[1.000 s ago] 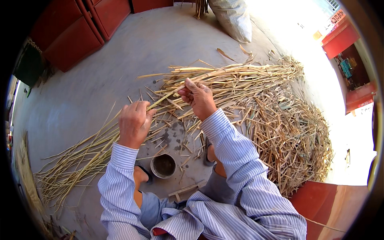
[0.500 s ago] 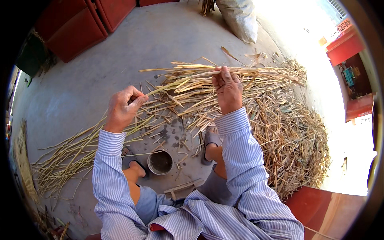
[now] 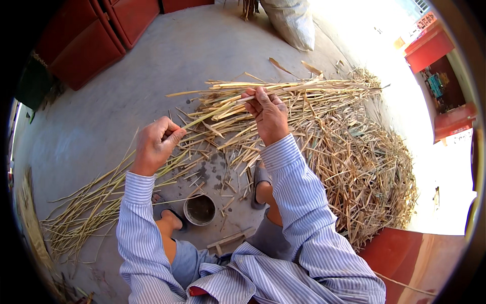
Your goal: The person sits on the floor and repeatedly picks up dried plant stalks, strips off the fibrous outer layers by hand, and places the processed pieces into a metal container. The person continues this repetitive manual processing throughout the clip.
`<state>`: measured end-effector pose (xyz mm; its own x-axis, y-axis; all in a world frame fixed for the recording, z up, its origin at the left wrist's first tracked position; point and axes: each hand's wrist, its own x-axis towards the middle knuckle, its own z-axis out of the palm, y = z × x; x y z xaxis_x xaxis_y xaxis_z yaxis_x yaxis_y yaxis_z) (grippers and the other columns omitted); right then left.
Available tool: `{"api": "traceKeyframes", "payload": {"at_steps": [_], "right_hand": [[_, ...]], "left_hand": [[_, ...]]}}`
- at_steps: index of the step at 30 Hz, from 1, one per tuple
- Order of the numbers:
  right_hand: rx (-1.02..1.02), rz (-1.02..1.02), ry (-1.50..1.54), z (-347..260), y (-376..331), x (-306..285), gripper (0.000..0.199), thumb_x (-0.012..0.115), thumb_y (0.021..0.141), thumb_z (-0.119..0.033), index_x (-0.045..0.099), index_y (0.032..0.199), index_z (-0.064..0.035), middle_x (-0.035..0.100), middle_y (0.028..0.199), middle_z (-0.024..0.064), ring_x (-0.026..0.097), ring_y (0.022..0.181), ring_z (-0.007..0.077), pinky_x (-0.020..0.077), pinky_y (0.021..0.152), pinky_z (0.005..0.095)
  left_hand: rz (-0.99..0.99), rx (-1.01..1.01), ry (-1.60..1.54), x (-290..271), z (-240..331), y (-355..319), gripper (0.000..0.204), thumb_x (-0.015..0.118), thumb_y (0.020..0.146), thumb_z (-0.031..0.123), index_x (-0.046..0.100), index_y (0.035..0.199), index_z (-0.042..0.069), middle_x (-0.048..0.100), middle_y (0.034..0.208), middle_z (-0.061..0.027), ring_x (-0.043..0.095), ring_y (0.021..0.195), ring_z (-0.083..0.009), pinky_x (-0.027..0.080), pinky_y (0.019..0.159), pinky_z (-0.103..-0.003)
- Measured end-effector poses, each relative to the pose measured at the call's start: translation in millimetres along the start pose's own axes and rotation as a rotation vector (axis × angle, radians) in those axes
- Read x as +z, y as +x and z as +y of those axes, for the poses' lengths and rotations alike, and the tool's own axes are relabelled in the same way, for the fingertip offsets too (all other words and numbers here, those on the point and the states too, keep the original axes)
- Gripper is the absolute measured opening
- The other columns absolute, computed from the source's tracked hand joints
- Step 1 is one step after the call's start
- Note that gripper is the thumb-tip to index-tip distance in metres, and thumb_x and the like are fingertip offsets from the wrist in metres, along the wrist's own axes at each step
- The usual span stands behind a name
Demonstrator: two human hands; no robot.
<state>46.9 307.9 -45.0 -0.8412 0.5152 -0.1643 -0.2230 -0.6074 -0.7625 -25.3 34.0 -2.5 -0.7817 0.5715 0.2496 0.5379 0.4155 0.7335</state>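
Observation:
Between my two hands runs a pale yellow-green stalk (image 3: 210,114), slanting up to the right. My left hand (image 3: 156,146) pinches its lower left end between thumb and fingers. With thumb and fingertips closed on it, my right hand (image 3: 269,117) grips the stalk farther along. Beneath and beyond the right hand lies a heap of dry straw-coloured stalks (image 3: 324,95), partly hidden by that hand. Thinner greenish stalks (image 3: 91,213) lie fanned out on the floor at the left, their upper ends passing behind my left hand.
A small round pot (image 3: 200,210) with dark contents stands between my feet, near a wooden piece (image 3: 230,238). Dry husks (image 3: 364,172) are piled at the right. Red seats (image 3: 86,45) stand far left, a white sack (image 3: 288,23) at the back. The concrete floor (image 3: 136,76) bears scattered bits.
My right hand has slid left along the stalk, nearer to my left hand, which stays pinched at its end. The whole view has shifted slightly.

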Motion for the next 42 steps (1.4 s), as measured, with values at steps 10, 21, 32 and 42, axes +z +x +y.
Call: {"api": "traceKeyframes", "payload": {"at_steps": [10, 21, 32, 42], "right_hand": [[-0.055, 0.253, 0.128, -53, 31, -83, 0.021, 0.063, 0.095, -0.026, 0.064, 0.094, -0.0045, 0.067, 0.085, 0.0053, 0.064, 0.074, 0.0137, 0.0556, 0.063, 0.0232], [-0.154, 0.241, 0.108, -42, 20, -57, 0.017, 0.062, 0.096, -0.022, 0.063, 0.097, -0.0046, 0.068, 0.089, 0.0072, 0.065, 0.078, 0.0146, 0.0567, 0.068, 0.0252], [0.095, -0.080, 0.058, 6, -18, 13, 0.018, 0.057, 0.099, -0.018, 0.061, 0.107, -0.0022, 0.070, 0.103, 0.0108, 0.069, 0.095, 0.0203, 0.0590, 0.077, 0.0276], [0.188, 0.050, -0.064, 2, 0, -11, 0.029, 0.068, 0.092, -0.030, 0.063, 0.095, -0.0019, 0.068, 0.083, 0.0062, 0.067, 0.072, 0.0146, 0.0553, 0.062, 0.0248]], "left_hand": [[0.053, -0.025, 0.328, -87, 17, -34, 0.014, 0.074, 0.079, 0.011, 0.062, 0.081, 0.005, 0.064, 0.072, -0.0090, 0.061, 0.065, -0.0243, 0.046, 0.059, -0.035], [0.077, 0.017, 0.085, -14, -5, -10, 0.023, 0.073, 0.084, 0.023, 0.067, 0.082, 0.002, 0.065, 0.067, -0.0102, 0.061, 0.060, -0.0204, 0.044, 0.056, -0.033], [0.136, 0.119, 0.213, -6, -8, -9, 0.026, 0.073, 0.084, 0.026, 0.064, 0.078, 0.003, 0.062, 0.065, -0.0093, 0.058, 0.059, -0.0245, 0.043, 0.054, -0.036], [0.267, 0.434, 0.509, 0, 11, -24, 0.020, 0.076, 0.080, 0.022, 0.062, 0.077, 0.007, 0.059, 0.066, -0.0079, 0.056, 0.060, -0.0289, 0.043, 0.055, -0.040]]}}
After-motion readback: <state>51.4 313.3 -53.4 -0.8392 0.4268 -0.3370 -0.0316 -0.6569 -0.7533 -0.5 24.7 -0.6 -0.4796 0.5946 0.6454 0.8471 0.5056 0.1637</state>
